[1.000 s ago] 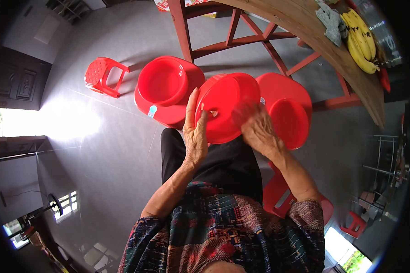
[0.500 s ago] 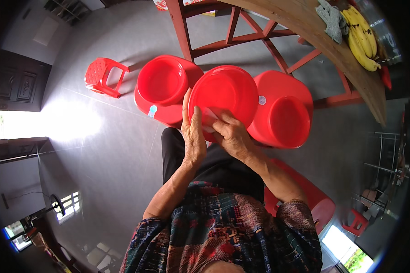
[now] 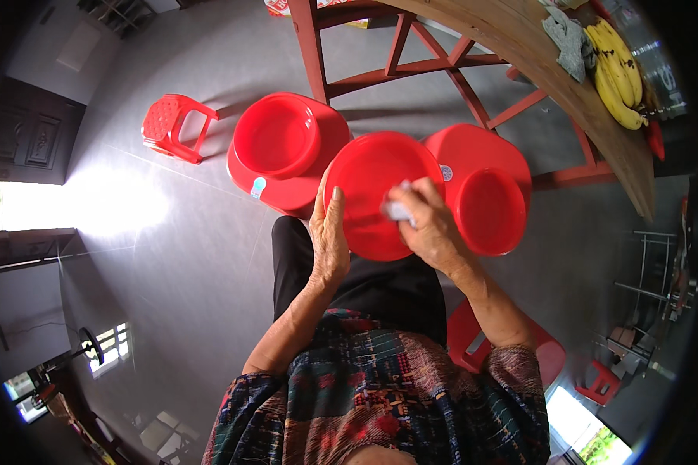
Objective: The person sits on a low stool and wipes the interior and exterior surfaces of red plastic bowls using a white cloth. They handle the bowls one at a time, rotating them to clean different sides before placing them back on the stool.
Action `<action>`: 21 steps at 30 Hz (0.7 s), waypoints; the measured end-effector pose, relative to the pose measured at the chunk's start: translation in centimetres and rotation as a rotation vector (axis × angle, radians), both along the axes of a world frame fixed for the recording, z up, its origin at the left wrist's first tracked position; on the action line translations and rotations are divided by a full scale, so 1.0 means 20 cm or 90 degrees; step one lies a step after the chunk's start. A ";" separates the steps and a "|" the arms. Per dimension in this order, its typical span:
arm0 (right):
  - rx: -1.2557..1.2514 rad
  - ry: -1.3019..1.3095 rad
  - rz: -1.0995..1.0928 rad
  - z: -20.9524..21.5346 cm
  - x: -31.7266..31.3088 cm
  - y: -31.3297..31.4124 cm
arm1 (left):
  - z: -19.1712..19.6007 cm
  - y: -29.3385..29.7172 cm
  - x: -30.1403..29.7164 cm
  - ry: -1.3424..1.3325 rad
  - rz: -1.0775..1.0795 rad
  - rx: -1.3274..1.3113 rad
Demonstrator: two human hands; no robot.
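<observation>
A round red plastic basin (image 3: 372,167) is held up over my lap, its inside facing me. My left hand (image 3: 330,236) grips its left rim, with the thumb on the inner side and the other fingers behind. Inside the basin, my right hand (image 3: 433,226) pinches a crumpled white cloth (image 3: 399,209), blurred by motion, against the right part of the bottom. Two more red basins rest on red stools: one basin (image 3: 275,138) to the left on a stool (image 3: 329,128), the other basin (image 3: 490,213) to the right on a stool (image 3: 473,143).
A small red stool (image 3: 180,128) stands on the grey floor at the left. Beyond the basins is a wooden table (image 3: 512,43) on red legs, bearing bananas (image 3: 616,74) and a grey cloth (image 3: 568,43). Another red stool (image 3: 531,345) is behind my right elbow.
My right hand has moved the cloth from the basin's lower left rim across to the right part of its inside. The basin has shifted slightly down and now faces me more.
</observation>
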State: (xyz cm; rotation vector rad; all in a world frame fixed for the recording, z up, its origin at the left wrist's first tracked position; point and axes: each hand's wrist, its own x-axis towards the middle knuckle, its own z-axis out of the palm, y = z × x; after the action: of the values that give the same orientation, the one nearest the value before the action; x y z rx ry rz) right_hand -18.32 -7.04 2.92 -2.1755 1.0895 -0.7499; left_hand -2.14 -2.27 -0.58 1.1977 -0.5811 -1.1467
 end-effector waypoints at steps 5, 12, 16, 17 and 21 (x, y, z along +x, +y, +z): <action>-0.094 -0.122 -0.226 0.06 0.10 -0.16 | 0.04 0.01 -0.02 0.065 -0.053 -0.011; -0.091 -0.178 -0.022 0.10 0.33 -0.13 | 0.03 0.03 0.00 0.054 -0.047 0.017; -0.052 -0.215 0.089 0.11 0.35 -0.11 | 0.10 0.03 0.02 0.088 -0.043 0.030; -0.089 -0.212 0.043 0.12 0.35 -0.11 | 0.09 0.03 0.02 0.073 -0.047 0.010; -0.254 -0.129 -0.176 0.10 0.32 -0.24 | 0.12 0.02 0.00 0.083 -0.049 -0.038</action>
State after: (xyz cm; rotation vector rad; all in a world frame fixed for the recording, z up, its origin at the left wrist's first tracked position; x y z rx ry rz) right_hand -11.96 -11.84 5.01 -2.2230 1.2298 -1.3825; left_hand -2.22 -1.94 1.85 1.0494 -0.5615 -1.2540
